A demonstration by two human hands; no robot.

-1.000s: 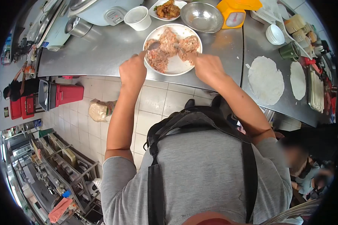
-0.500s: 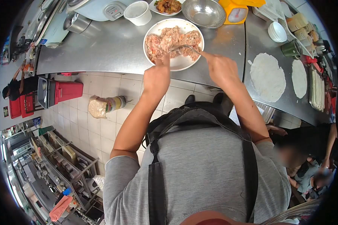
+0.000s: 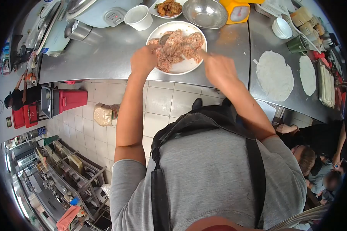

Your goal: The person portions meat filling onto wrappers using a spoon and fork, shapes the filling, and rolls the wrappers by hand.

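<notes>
A white plate (image 3: 189, 68) on the steel table holds several clumps of pinkish minced meat (image 3: 175, 44). My left hand (image 3: 143, 61) is closed round the handle of a spoon (image 3: 164, 39), whose bowl rests in the meat on the left. At the plate's right edge my right hand (image 3: 219, 69) is closed on a utensil that reaches toward the meat; its tip is hard to make out.
Behind the plate stand a white tub (image 3: 138, 19), a dish of browned food (image 3: 168, 8), a metal bowl (image 3: 205, 14) and a yellow scale (image 3: 237, 13). Flat white dough sheets (image 3: 275, 76) lie right. Other people (image 3: 306, 158) are at lower right.
My left hand has moved left, away from the plate's front middle, and the utensils have drawn apart. My right hand has shifted slightly. The camera view has shifted a little.
</notes>
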